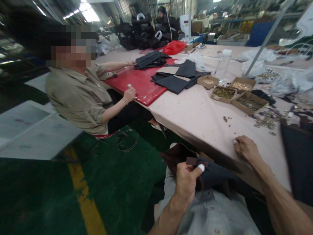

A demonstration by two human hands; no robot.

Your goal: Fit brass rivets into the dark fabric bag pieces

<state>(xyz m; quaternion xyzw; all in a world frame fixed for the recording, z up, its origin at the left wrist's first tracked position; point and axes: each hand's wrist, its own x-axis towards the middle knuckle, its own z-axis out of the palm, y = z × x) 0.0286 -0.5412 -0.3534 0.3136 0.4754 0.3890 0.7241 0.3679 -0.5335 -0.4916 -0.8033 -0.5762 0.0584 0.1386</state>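
My left hand point(186, 182) is closed on a dark fabric piece point(217, 179) with a brown lining, which lies across my lap. A small brown tab point(191, 161) sticks up at the fingers, and the thumb has a white wrapping. On the table's near edge rests my right hand point(246, 150), its fingers curled together, with white on one fingertip. Whether anything is pinched in it is hidden. Beyond that hand lie a few small metal pieces point(226, 118) and a pile of flat metal rings point(266, 120).
Cardboard boxes of small metal fittings point(249, 102) stand near a clear plastic bottle point(223, 65). To the left, a seated co-worker point(75, 94) works at a red board point(139, 85) beside stacked dark fabric pieces point(178, 81). A slanted metal pole point(266, 40) rises at the right.
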